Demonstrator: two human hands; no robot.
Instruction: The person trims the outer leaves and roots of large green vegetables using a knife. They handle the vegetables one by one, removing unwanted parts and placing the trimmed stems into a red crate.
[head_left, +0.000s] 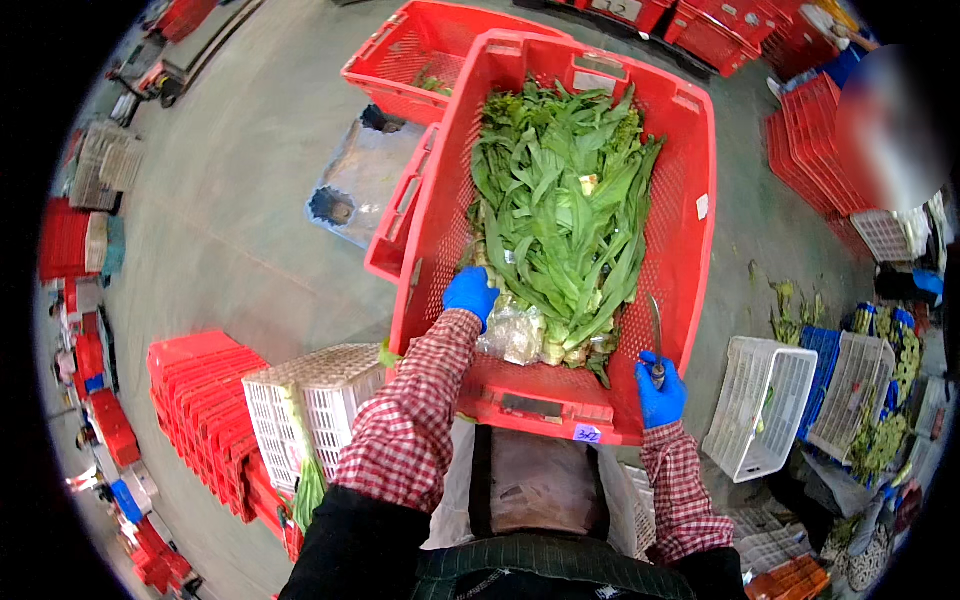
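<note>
A large red plastic crate (694, 247) stands before me, holding a pile of long-leaved green stem vegetables (559, 202), perhaps celtuce. Pale thick stems point towards me, and clear plastic wrapping (514, 334) covers some at the near left. My left hand (471, 295), in a blue glove, reaches inside the crate against the stems on the left side. Its fingertips are hidden, so I cannot tell whether it grips a stem. In my right hand (660, 394), also gloved in blue, is a knife (657, 330) with a thin curved blade pointing up, by the crate's near right corner.
Behind the big crate sits another red crate (405, 56) with leaf scraps. A worn blue-edged block (367, 169) lies on the floor to the left. Nested red crates (202, 405) and a white crate (315, 420) stand near left, a white crate (761, 405) at right. A person (892, 127) is at far right.
</note>
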